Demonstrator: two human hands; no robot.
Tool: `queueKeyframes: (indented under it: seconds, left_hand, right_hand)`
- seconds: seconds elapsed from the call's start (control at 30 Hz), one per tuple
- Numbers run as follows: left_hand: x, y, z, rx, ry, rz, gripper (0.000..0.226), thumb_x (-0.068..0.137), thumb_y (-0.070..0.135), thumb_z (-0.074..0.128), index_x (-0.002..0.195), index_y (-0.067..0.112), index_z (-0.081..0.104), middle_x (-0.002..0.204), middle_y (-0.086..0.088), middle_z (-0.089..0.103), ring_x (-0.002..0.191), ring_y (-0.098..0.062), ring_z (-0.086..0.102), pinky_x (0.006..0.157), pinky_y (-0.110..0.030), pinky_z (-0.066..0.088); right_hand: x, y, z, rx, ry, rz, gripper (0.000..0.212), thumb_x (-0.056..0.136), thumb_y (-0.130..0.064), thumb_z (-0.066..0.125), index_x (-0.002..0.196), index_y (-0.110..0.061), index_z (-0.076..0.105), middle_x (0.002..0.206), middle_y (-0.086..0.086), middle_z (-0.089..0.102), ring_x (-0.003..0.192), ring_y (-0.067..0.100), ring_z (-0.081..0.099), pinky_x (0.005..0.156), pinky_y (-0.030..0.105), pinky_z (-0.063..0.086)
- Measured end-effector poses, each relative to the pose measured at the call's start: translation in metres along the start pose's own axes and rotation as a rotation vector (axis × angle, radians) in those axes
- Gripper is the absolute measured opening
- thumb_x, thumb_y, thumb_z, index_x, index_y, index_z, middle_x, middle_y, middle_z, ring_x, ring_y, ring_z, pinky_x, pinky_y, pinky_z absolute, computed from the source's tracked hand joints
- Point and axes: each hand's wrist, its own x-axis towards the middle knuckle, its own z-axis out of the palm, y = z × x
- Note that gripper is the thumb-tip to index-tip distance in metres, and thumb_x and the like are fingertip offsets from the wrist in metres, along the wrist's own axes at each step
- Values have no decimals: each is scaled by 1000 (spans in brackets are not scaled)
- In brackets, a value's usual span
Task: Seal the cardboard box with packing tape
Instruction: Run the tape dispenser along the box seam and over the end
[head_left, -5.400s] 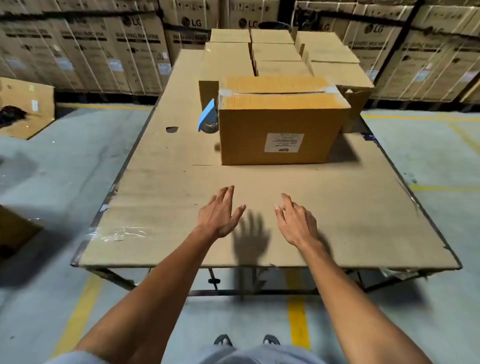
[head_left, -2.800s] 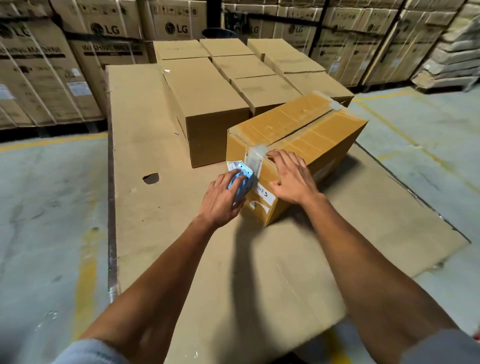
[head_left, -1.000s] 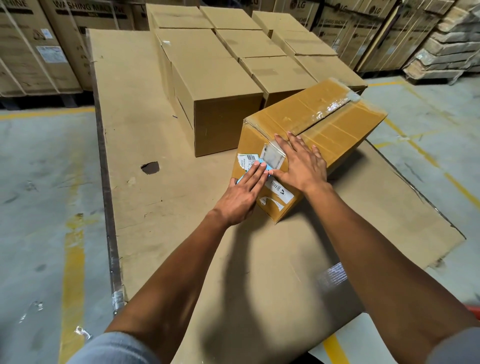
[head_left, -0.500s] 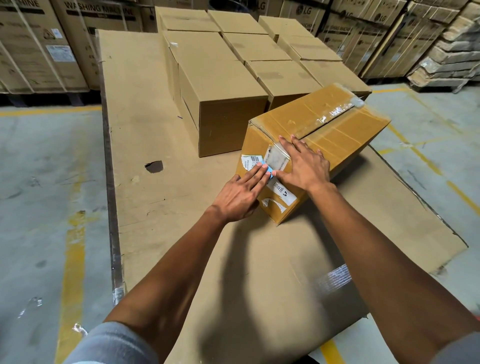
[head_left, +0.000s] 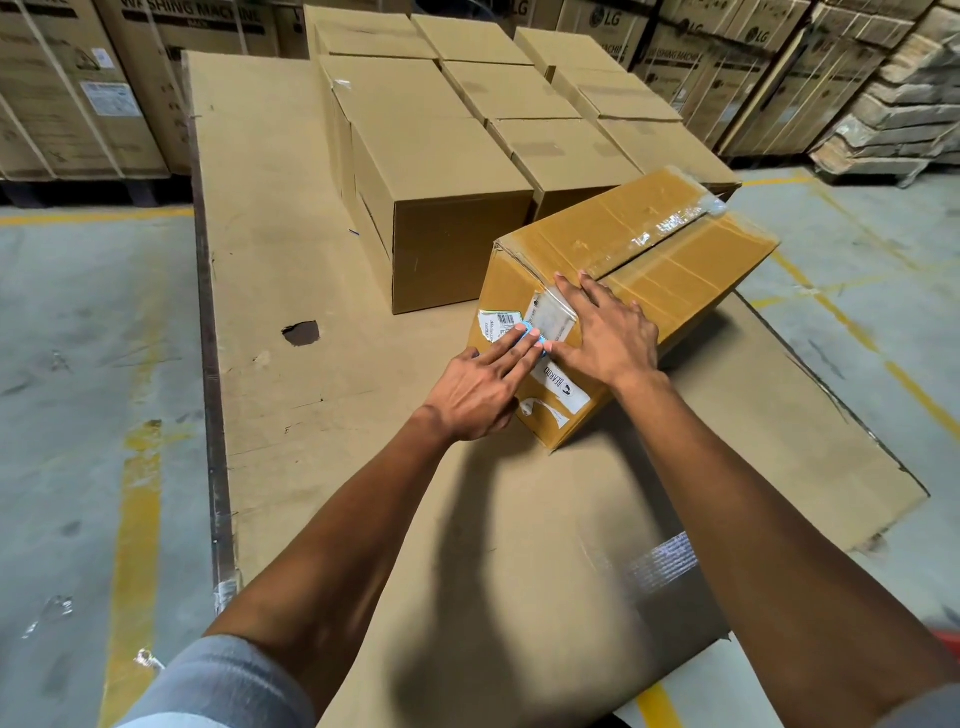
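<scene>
on the near end face of the cardboard box (head_left: 670, 260), left hand (head_left: 483, 389) fingers extended, pressing a blue tape dispenser (head_left: 532, 332) flat; right hand (head_left: 608, 332) spread open over the clear tape strip (head_left: 550, 312). box sits angled on cardboard-covered table (head_left: 270, 260), plain boxes (head_left: 431, 156) behind, concrete warehouse floor (head_left: 78, 338).

Warehouse, I noted: strapped washing-machine cartons (head_left: 78, 98) stacked along the back, concrete floor (head_left: 67, 364) with yellow lines (head_left: 132, 545), cardboard-covered counter (head_left: 270, 218) carrying plain boxes (head_left: 431, 171).
</scene>
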Motion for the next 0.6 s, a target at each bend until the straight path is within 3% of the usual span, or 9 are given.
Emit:
queueKeyframes:
  seconds: [0.37, 0.6]
  left_hand:
    - [2, 5, 0, -75, 18, -20, 70, 112, 27, 57, 171, 8, 26, 179, -11, 25, 167, -28, 20, 89, -46, 65]
    - [2, 7, -2, -93, -17, -27, 83, 106, 26, 64, 172, 7, 19, 180, -12, 19, 168, -29, 14, 96, -47, 62]
  right_hand:
    - [0, 0, 0, 19, 0, 4, 99, 91, -65, 68, 168, -44, 10, 177, 0, 17, 158, 29, 33, 124, 59, 30]
    - [2, 2, 2, 30, -10, -1, 102, 88, -69, 68, 167, -45, 8, 177, 0, 16, 157, 30, 35, 122, 60, 31]
